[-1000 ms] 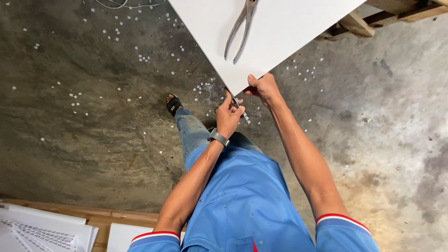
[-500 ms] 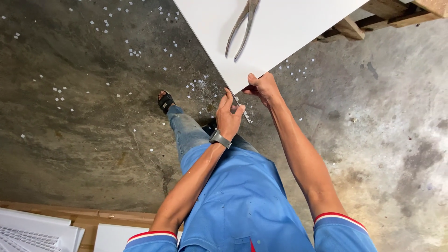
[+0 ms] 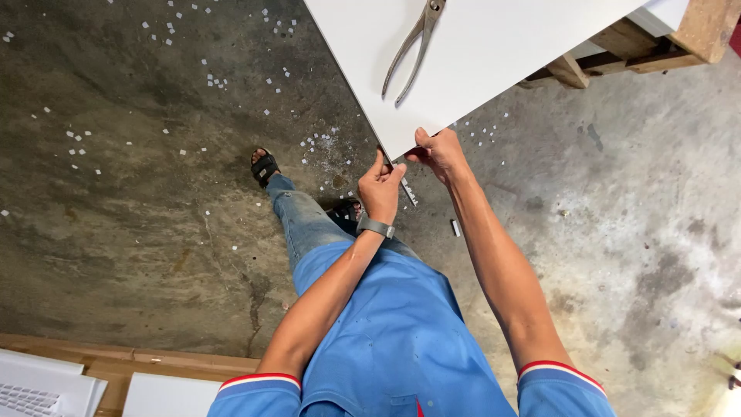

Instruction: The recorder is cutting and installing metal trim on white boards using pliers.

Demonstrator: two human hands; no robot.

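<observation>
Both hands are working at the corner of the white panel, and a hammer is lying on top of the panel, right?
Not quite. The head view shows both hands, left hand and right hand, at the white panel corner, but the tool on it is metal pincers, not a hammer.

No packages, labels, signs or screens visible: only plain unmarked surfaces, nothing printed or boxed anywhere in view.

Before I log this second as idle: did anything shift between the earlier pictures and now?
Barely. The left hand and right hand keep pinching the corner of the white panel; the view drifted slightly, so they sit a touch lower. The left foot in its sandal edged slightly left. The pliers lie unmoved on the panel.
</observation>
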